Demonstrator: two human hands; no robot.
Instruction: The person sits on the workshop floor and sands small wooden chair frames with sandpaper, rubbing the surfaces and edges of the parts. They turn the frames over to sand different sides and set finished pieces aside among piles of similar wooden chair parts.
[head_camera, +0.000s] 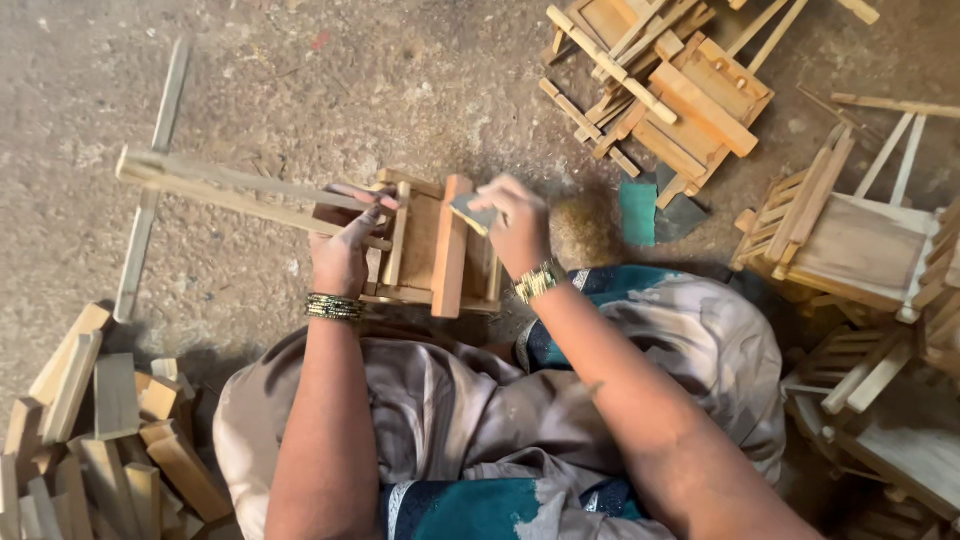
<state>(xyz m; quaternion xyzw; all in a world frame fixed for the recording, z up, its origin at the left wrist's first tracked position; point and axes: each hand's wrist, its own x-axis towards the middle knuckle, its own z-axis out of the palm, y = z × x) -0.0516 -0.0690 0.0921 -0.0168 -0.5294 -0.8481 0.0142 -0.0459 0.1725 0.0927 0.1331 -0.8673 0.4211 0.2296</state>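
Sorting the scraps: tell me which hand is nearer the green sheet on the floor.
Right. The right hand is just left of the green sheet, holding a small pad; the left hand grips the wooden frame, farther left.

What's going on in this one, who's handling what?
A person sits on the ground with a small wooden frame piece in front of their knees. The left hand steadies it near the long slats that stick out to the side, while the right hand presses a small grey pad, probably sandpaper, against its upright board. A heap of cut wooden blocks lies on one side, and similar wooden pieces are stacked on the other side and beyond.
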